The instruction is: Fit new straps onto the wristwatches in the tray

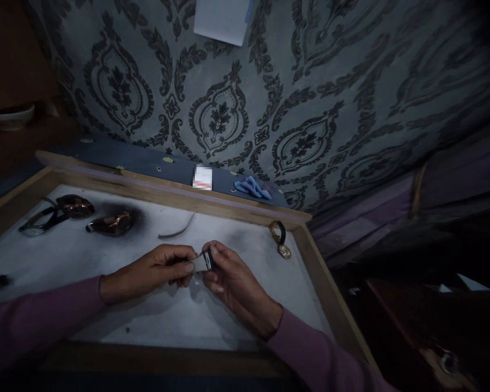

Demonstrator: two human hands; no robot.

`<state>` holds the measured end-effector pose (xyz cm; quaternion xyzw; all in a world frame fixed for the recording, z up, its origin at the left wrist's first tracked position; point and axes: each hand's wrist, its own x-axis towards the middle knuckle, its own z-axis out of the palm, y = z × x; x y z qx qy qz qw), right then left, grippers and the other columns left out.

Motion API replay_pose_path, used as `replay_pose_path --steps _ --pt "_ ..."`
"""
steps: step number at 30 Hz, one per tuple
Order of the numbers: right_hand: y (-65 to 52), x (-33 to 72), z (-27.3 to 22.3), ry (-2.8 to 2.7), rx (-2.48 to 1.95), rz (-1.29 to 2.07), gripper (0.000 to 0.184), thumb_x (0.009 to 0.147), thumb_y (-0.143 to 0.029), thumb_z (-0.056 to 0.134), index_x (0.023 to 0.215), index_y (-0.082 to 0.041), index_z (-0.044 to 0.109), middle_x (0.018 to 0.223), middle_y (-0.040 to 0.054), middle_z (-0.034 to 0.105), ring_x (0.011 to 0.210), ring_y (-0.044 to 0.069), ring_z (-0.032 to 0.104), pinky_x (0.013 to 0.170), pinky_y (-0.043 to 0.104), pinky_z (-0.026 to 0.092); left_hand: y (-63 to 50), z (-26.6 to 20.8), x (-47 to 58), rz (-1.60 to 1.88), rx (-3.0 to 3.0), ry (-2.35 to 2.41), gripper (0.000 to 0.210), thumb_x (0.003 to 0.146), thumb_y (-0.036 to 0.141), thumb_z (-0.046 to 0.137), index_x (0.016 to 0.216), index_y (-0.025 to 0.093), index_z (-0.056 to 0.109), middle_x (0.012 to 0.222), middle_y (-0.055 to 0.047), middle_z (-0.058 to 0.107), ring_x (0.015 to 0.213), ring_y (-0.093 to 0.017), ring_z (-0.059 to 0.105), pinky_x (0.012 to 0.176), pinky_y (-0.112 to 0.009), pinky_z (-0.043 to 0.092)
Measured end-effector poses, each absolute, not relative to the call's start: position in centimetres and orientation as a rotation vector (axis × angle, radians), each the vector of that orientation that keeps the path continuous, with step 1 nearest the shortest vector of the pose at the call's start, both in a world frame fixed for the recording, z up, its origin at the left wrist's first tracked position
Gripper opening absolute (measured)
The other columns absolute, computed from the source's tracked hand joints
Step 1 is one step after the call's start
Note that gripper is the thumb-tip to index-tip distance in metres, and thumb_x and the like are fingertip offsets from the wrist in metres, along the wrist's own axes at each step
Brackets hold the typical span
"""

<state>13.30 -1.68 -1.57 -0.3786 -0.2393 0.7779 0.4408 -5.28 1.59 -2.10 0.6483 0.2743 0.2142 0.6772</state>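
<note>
Above the wooden-rimmed tray (147, 191), a pale strip (199, 264) is pinched in the left hand (159, 269), and the dark piece (209, 260) at its end is gripped by the right hand (232, 277). If either pinch were loosened, both could be dropped; bare room is left towards the near rim (167, 356), while rightward movement is bounded by the gold watch (285, 251) and side rim (322, 272).

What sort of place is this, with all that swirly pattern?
Perhaps a small work spot indoors; whether home or shop, I can't tell. The clues are the wood-edged tray, the gold-coloured watch lying in it, and the patterned covering behind.
</note>
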Motion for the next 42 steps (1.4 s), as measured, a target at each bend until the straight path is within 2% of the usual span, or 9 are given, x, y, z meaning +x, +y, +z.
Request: replay_pose_path --steps 16,27,30,35,39,42 --pt "-1.9 12.8 -1.7 -0.661 -0.915 1.969 0.034 0.074 -0.038 0.079 0.085 -0.017 0.055 0.065 -0.0072 0.047 0.046 0.002 0.04 0.039 0.014 0.019 1.7 -2.3 -5.1 0.47 1.489 0.639 0.031 0.091 0.04 0.05 0.072 0.016 0.055 0.063 0.004 0.049 0.059 -0.01 0.042 0.059 -0.023 0.033" --pt "-2.1 12.8 -1.8 -0.757 -0.923 1.892 0.035 0.076 -0.043 0.076 0.089 -0.018 0.056 0.066 -0.0066 0.047 0.048 0.004 0.041 0.04 0.015 0.023 1.6 -2.0 -5.1 0.466 1.484 0.647 0.033 0.093 0.039 0.05 0.069 0.016 0.054 0.058 0.005 0.047 0.056 -0.009 0.04 0.057 -0.023 0.032" --pt "-2.1 12.7 -2.1 -0.806 -0.922 1.878 0.035 0.077 -0.044 0.074 0.093 -0.018 0.056 0.069 -0.0052 0.049 0.049 0.004 0.041 0.041 0.016 0.024 1.7 -2.2 -5.1 0.478 1.483 0.656 0.035 0.093 0.04 0.051 0.068 0.016 0.056 0.055 0.006 0.045 0.054 -0.009 0.039 0.055 -0.022 0.031" --pt "-2.3 12.4 -2.2 -0.815 -0.917 1.885 0.037 0.077 -0.046 0.075 0.087 -0.019 0.052 0.066 -0.0046 0.051 0.05 0.005 0.04 0.043 0.016 0.022 1.6 -1.8 -5.0 0.461 1.449 0.698 0.037 0.09 0.045 0.055 0.066 0.015 0.057 0.051 0.007 0.041 0.048 -0.008 0.035 0.048 -0.022 0.028" --pt "-3.1 11.8 -1.9 -0.781 -0.944 1.851 0.039 0.077 -0.048 0.074 0.087 -0.019 0.049 0.067 -0.0059 0.046 0.051 0.004 0.037 0.044 0.015 0.021 1.1 -1.2 -4.9 0.437 1.381 0.715 0.04 0.088 0.047 0.055 0.067 0.014 0.059 0.049 0.007 0.04 0.046 -0.007 0.03 0.046 -0.021 0.025" --pt "-3.8 11.6 -2.2 -0.857 -0.982 1.751 0.035 0.083 -0.05 0.067 0.087 -0.02 0.048 0.067 -0.0067 0.044 0.051 0.005 0.035 0.043 0.015 0.023 0.8 -1.0 -4.8 0.435 1.349 0.72 0.039 0.086 0.048 0.058 0.067 0.013 0.06 0.048 0.008 0.038 0.045 -0.006 0.028 0.044 -0.021 0.023"
